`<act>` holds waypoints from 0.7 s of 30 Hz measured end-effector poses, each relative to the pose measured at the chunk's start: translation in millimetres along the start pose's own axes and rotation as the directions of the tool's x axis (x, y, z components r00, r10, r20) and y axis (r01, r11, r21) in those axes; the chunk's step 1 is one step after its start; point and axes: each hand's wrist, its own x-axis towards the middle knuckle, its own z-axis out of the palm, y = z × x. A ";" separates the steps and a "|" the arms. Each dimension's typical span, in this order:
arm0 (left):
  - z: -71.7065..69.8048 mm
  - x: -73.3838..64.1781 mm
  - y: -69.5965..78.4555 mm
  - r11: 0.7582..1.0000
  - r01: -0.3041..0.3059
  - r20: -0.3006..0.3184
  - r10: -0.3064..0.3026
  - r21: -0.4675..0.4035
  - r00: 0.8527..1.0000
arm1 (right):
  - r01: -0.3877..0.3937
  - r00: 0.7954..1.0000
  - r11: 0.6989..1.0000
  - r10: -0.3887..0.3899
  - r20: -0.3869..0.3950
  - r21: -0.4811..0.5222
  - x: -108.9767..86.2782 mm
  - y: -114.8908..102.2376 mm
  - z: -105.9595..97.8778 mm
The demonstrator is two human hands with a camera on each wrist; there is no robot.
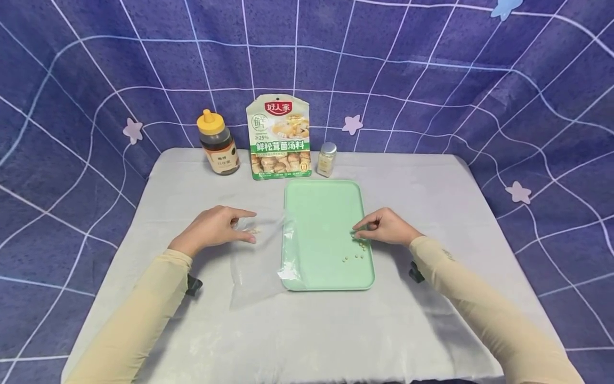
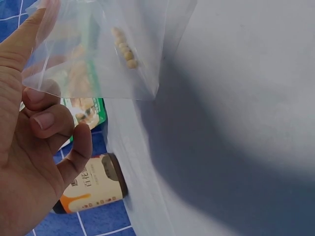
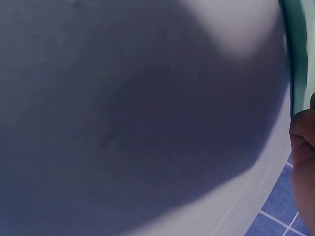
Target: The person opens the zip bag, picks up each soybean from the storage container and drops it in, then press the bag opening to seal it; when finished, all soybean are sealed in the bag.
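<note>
Both arms [image 1: 144,309] extended: left hand [image 1: 212,228] holds bag [image 1: 259,272], right hand [image 1: 387,226] over tray [image 1: 321,213].

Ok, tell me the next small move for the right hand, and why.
I'd probably have the right hand pinch one of the small, round, beige bean-like pieces near it: several lie loose on the rectangular pale-green tray, and similar ones already show in the clear plastic bag at the left hand. Whether the right hand already grips one is unclear.
</note>
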 end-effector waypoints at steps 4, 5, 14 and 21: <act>-1.5 -2.4 -0.1 1.000 -0.001 0.001 0.001 -0.009 1.000 | -0.008 0.999 0.999 0.010 0.040 -0.040 9.1 -0.3 4.8; -1.8 -3.0 -0.3 1.000 -0.001 0.000 0.001 -0.010 1.000 | -0.010 0.999 0.999 0.012 0.046 -0.049 10.7 -0.1 5.7; -0.2 -3.2 -2.3 1.000 -0.004 -0.008 0.004 -0.027 1.000 | -0.015 0.999 0.996 0.019 0.047 -0.085 11.9 0.0 8.1; 1.0 -2.1 -2.7 0.999 -0.009 -0.003 0.009 -0.032 1.000 | -0.018 0.998 0.992 0.025 0.051 -0.127 12.7 -1.2 9.0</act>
